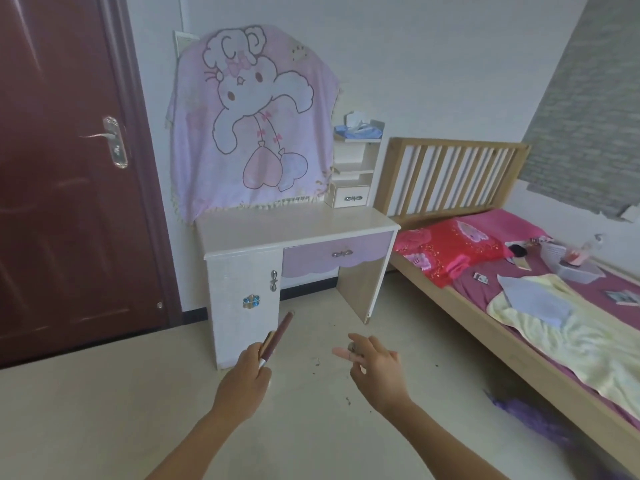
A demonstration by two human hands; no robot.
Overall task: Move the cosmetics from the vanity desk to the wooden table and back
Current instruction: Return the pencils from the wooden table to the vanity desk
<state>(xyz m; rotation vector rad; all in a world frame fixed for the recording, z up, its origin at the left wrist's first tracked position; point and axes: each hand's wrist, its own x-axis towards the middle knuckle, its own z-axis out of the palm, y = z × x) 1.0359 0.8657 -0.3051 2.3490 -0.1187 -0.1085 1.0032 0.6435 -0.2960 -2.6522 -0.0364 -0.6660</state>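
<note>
The white vanity desk with a lilac drawer stands ahead against the wall, its mirror draped with a pink cartoon cloth. My left hand grips slim cosmetic pencils, dark red and gold, pointing up toward the desk. My right hand is held out beside it and pinches a small pink-and-silver cosmetic item in its fingertips. Both hands hover over the floor, short of the desk. The wooden table is out of view.
A dark red door is at the left. A wooden bed with pink bedding, papers and a tray fills the right side. Small shelves sit on the desk's right. A purple thing lies on the floor by the bed.
</note>
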